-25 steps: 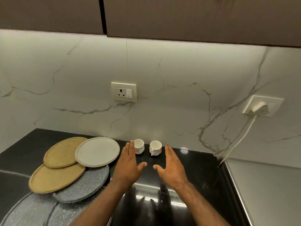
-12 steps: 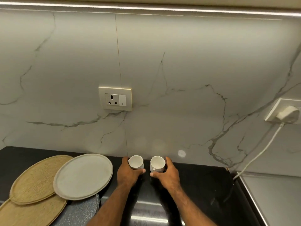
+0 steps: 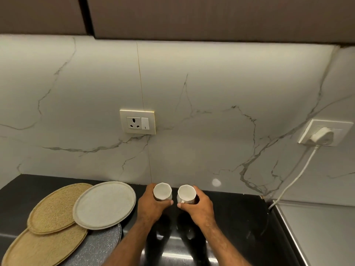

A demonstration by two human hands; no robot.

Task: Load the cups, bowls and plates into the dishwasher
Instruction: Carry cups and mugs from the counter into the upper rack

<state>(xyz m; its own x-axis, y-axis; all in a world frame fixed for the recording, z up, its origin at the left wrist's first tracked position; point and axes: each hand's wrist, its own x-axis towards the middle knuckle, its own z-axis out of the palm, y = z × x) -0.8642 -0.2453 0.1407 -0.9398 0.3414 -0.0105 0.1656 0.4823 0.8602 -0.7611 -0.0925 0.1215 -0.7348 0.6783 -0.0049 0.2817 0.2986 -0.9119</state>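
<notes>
Two small white cups stand side by side near the marble backsplash on the black counter. My left hand is wrapped around the left cup. My right hand grips the right cup. To the left lies a white plate, overlapping two tan plates and a grey speckled plate. No dishwasher is in view.
A wall socket sits above the cups. A white plug with a cord hangs down at the right. A steel surface borders the counter on the right. Dark cabinets hang overhead.
Both hands reached forward from open over the counter and closed around the two cups. The cups appear slightly raised compared with half a second ago.
</notes>
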